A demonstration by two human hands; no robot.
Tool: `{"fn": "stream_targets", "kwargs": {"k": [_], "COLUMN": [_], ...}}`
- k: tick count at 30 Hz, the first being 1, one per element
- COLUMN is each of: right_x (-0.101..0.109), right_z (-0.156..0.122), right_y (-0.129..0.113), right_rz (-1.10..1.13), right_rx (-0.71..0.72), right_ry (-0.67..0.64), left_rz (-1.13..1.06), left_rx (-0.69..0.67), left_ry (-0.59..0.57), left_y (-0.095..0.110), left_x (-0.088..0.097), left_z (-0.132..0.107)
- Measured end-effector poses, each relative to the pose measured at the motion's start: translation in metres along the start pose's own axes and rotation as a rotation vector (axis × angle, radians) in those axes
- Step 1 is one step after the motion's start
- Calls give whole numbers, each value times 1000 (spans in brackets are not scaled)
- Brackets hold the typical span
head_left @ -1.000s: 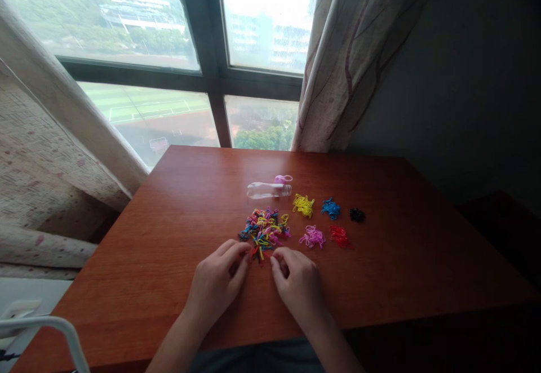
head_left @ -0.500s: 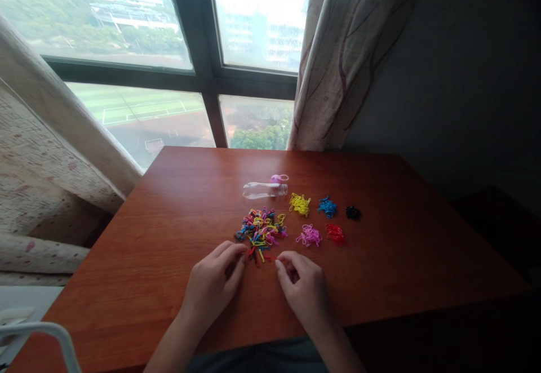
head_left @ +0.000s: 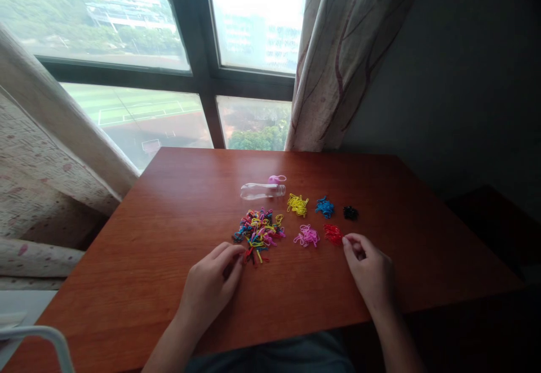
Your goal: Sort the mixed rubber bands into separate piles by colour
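Red, small looped pieces, plastic by their look, in a low heap (head_left: 332, 234), now at the fingertips of the right hand (head_left: 371, 271). Half a second ago, right hand beside the big heap of mixed-colour looped pieces (head_left: 258, 227); now well to the right of it, with thumb and forefinger close together. Cannot tell whether holding a red piece or just letting one go. By judgement, probably one more red piece carried to its own colour, and so the mixed heap smaller by one.

Left hand (head_left: 211, 277) almost in the same place as before, at the near left edge of the mixed heap, fingers narrow, very near some red pieces; a firm hold impossible to confirm.

Unchanged on the reddish-brown wooden table (head_left: 169, 204): yellow heap of loops (head_left: 298, 205), blue heap of loops (head_left: 324, 207), small black heap (head_left: 350, 212), pink heap of loops (head_left: 306, 236); behind the mixed heap, clear bottle (head_left: 257, 191) lying on its side, with pink cap with a loop (head_left: 276, 180) just beside.
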State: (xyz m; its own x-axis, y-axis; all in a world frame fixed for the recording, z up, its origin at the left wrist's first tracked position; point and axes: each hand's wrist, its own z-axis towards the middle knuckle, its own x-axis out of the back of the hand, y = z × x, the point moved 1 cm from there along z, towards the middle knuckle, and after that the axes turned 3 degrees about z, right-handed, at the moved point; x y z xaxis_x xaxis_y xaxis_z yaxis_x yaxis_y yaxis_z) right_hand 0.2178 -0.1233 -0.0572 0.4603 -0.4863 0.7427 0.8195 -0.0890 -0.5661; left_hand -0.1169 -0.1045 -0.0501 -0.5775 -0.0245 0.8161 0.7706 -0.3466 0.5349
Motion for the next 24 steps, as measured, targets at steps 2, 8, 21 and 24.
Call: {"fn": "stream_targets", "kwargs": {"k": [2, 8, 21, 24], "right_x": [-1, -4, -31, -41], "right_z": [3, 3, -38, -46], "right_y": [0, -3, -61, -74], "right_rz": [-2, 8, 231, 249], "right_rx": [-3, 19, 164, 221], "right_ry": [1, 34, -169, -247], "left_rz": [3, -10, -9, -4], "left_rx": [2, 1, 17, 10], "left_ry": [0, 6, 2, 7], "left_y": [0, 0, 5, 4], "left_x": [0, 1, 4, 4], "left_z": [0, -1, 1, 1]}}
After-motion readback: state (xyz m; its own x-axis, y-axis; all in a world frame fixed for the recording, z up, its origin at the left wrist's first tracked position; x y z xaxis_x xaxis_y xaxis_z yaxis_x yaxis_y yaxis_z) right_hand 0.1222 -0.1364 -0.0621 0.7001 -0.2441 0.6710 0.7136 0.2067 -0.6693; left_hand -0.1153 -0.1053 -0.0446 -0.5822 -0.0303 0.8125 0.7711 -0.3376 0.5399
